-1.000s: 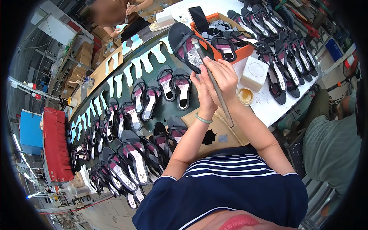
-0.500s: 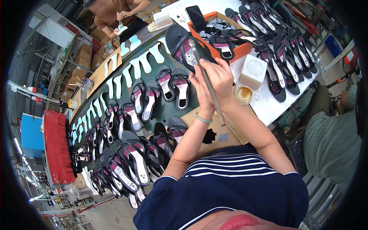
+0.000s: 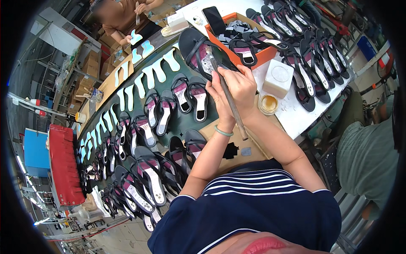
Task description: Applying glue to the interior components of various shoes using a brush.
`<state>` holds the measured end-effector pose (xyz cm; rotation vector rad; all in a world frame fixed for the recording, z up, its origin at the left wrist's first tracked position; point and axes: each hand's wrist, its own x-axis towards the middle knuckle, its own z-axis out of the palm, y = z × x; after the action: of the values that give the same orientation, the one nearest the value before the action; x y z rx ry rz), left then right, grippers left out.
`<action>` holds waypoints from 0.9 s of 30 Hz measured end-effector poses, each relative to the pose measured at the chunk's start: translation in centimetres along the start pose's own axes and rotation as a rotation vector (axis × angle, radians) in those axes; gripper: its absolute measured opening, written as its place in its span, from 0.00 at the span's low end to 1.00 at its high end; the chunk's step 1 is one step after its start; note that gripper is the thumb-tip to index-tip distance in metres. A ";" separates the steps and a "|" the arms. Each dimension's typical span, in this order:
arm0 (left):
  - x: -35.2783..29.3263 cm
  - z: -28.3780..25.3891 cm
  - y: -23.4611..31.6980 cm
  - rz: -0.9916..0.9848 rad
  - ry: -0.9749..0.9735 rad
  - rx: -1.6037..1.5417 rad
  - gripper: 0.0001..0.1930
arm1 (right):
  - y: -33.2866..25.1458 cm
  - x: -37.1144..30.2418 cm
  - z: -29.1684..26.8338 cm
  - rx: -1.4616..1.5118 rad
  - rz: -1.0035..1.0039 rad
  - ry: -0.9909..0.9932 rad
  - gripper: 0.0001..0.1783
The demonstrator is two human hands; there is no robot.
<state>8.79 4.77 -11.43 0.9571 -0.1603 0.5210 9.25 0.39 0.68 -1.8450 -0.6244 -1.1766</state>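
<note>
My left hand [image 3: 220, 101] is closed on the heel end of a black strappy sandal [image 3: 189, 46], lifted above the table with its toe pointing away from me. Closed around a long wooden-handled brush [image 3: 234, 109] is my right hand [image 3: 242, 84]. The bristles of the brush touch the sandal's purple and pale insole, below the crossed straps. A glass jar of amber glue [image 3: 269, 104] stands just right of my right wrist. Part of the sandal's heel is hidden behind my fingers and the brush.
Rows of sandals [image 3: 149, 171] and pale insole pieces [image 3: 149, 78] cover the green table to the left. An orange box [image 3: 263, 57] of dark scraps, a phone [image 3: 214, 20] and a white square container [image 3: 279, 78] lie ahead. Across the table a person [image 3: 127, 19] works; another sits right.
The sandal and brush tip have shifted slightly left. Across the table, the other person's brush hand has risen away from the pale piece in their other hand.
</note>
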 end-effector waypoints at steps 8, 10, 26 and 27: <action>0.2 -0.4 -0.4 0.047 -0.038 0.100 0.20 | -0.6 0.6 -1.1 0.007 0.023 -0.027 0.07; 0.2 -0.6 -0.6 0.057 -0.047 0.127 0.21 | -0.7 0.8 -1.3 0.003 0.022 -0.035 0.07; 0.7 0.7 1.2 -0.072 0.130 -0.132 0.20 | -0.2 3.4 -8.1 0.146 0.208 -0.270 0.04; 1.1 1.0 1.4 -0.086 0.174 -0.190 0.20 | 0.1 3.5 -9.1 0.177 0.332 -0.221 0.04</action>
<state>9.11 4.98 -9.43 0.7264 -0.0116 0.4973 6.44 -7.55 5.66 -1.8524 -0.5007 -0.6850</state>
